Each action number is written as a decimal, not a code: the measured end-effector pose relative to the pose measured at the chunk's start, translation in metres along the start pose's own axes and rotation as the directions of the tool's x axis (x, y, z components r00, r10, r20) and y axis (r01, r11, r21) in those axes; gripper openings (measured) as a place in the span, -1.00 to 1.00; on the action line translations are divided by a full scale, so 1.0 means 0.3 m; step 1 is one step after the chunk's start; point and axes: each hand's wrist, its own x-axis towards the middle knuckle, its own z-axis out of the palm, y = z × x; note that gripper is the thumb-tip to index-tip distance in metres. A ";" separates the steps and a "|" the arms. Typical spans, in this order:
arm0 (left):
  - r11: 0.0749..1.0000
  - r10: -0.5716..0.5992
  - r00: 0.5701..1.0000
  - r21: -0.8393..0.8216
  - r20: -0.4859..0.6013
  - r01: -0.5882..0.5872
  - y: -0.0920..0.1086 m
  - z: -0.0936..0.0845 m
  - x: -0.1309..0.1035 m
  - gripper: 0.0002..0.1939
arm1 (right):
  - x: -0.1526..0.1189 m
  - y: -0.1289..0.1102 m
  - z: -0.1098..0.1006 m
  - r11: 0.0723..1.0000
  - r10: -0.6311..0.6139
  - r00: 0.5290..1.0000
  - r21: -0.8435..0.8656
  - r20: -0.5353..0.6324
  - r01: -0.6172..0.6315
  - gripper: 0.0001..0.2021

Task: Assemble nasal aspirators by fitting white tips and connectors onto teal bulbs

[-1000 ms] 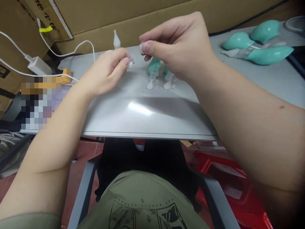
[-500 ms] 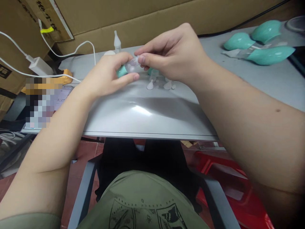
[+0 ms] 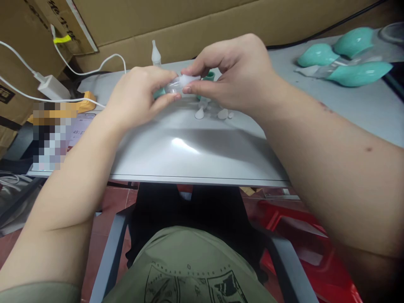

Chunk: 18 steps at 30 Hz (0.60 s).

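My left hand (image 3: 135, 94) is wrapped round a nasal aspirator with a teal bulb (image 3: 159, 93), mostly hidden in the palm, and a clear chamber (image 3: 172, 86). Between thumb and forefinger, my right hand (image 3: 235, 69) pinches a white soft tip (image 3: 190, 79) at the chamber's right end. Whether the tip is seated cannot be made out. Behind the right fingers, a teal piece (image 3: 208, 76) stands on the table. Just in front of it lie small white drop-shaped pieces (image 3: 199, 113). Beyond my left hand, a white pointed nozzle (image 3: 155, 54) stands upright.
Several teal bulbs with clear parts (image 3: 360, 73) lie at the right on the grey table (image 3: 195, 164). At the left are a phone (image 3: 78, 131), a white charger (image 3: 54, 88) and white cables. A cardboard wall (image 3: 176, 29) closes the back. A red stool (image 3: 303, 240) stands below.
The white tip now shows between my right fingers, at the clear chamber. My right hand has shifted slightly to the right, uncovering more of the teal piece behind it.
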 end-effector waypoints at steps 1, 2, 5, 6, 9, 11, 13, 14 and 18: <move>1.000 -0.003 1.000 0.019 0.015 0.003 0.002 -0.002 -0.001 -0.76 | 0.003 0.012 0.000 0.999 -0.024 1.000 0.028 0.002 0.024 -0.93; 0.999 -0.002 1.000 0.034 0.026 0.002 0.005 -0.005 -0.002 -0.76 | 0.004 0.023 0.001 0.998 -0.034 0.999 0.062 0.012 0.033 -0.91; 0.998 0.006 0.999 0.062 0.044 -0.009 0.015 -0.011 -0.005 -0.74 | 0.001 0.033 0.000 0.989 -0.011 1.000 0.145 0.020 0.008 -0.85; 0.998 0.008 0.999 0.062 0.049 -0.011 0.018 -0.013 -0.006 -0.74 | -0.003 0.028 -0.002 0.985 0.012 0.999 0.171 0.029 -0.017 -0.83; 0.998 0.009 0.999 0.058 0.050 -0.012 0.019 -0.014 -0.006 -0.74 | -0.012 0.008 -0.010 0.971 0.055 0.997 0.231 0.049 -0.065 -0.80; 0.998 0.010 0.999 0.060 0.048 -0.013 0.014 -0.012 -0.005 -0.75 | -0.015 0.002 -0.016 0.982 0.052 0.997 0.177 0.057 -0.061 -0.80; 0.998 0.011 0.999 0.066 0.045 -0.014 0.005 -0.008 -0.004 -0.77 | -0.013 0.006 -0.021 0.997 0.023 0.996 0.073 0.082 -0.029 -0.87; 0.998 0.011 0.999 0.068 0.048 -0.014 0.001 -0.006 -0.003 -0.76 | -0.011 0.010 -0.023 1.000 0.004 0.995 0.028 0.096 -0.007 -0.90; 0.997 0.016 0.999 0.080 0.046 -0.019 -0.005 -0.002 -0.003 -0.79 | 0.001 0.027 -0.024 0.997 0.001 0.993 -0.072 0.122 0.008 -0.92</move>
